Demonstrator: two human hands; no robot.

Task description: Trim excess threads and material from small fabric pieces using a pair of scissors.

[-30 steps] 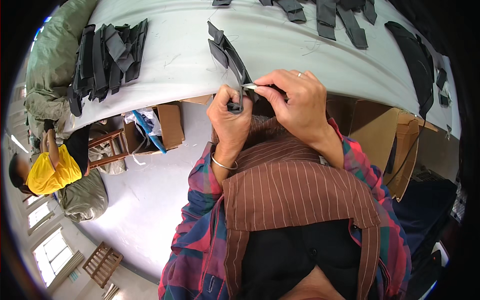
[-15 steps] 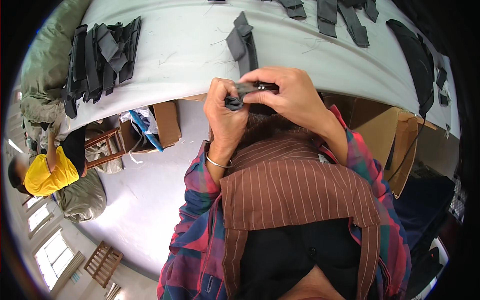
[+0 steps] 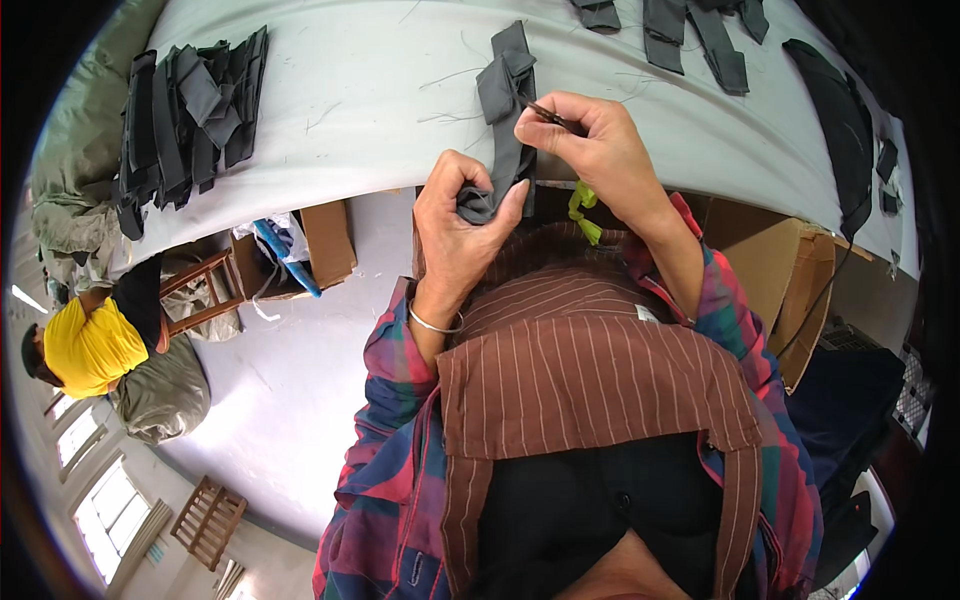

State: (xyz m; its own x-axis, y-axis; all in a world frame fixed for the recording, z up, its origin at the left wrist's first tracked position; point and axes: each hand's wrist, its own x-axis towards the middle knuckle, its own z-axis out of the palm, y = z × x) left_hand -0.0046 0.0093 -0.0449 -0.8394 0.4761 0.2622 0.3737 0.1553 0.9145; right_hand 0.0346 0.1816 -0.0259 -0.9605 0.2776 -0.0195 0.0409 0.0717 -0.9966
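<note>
My left hand (image 3: 455, 215) pinches the near end of a dark grey fabric strip (image 3: 508, 75) at the table's front edge, thumb against curled fingers. The strip runs away from me across the white-covered table, folded over partway along. Between the thumb and fingers of my right hand (image 3: 600, 150) are small dark thread snips (image 3: 556, 119). Their pointed end reaches the strip's right side, just beyond my left hand. Whether the blades are apart is too small to tell.
A pile of grey strips (image 3: 190, 115) lies at the left of the white tablecloth (image 3: 350, 100), with more strips (image 3: 665, 35) at the far right. Loose threads are scattered about. Below stand cardboard boxes (image 3: 328, 245). A person in a yellow top (image 3: 95, 345) is at far left.
My right hand has moved away from my left, farther over the table, with the snips. My left hand keeps the strip's end. Something yellow-green now shows below the table edge.
</note>
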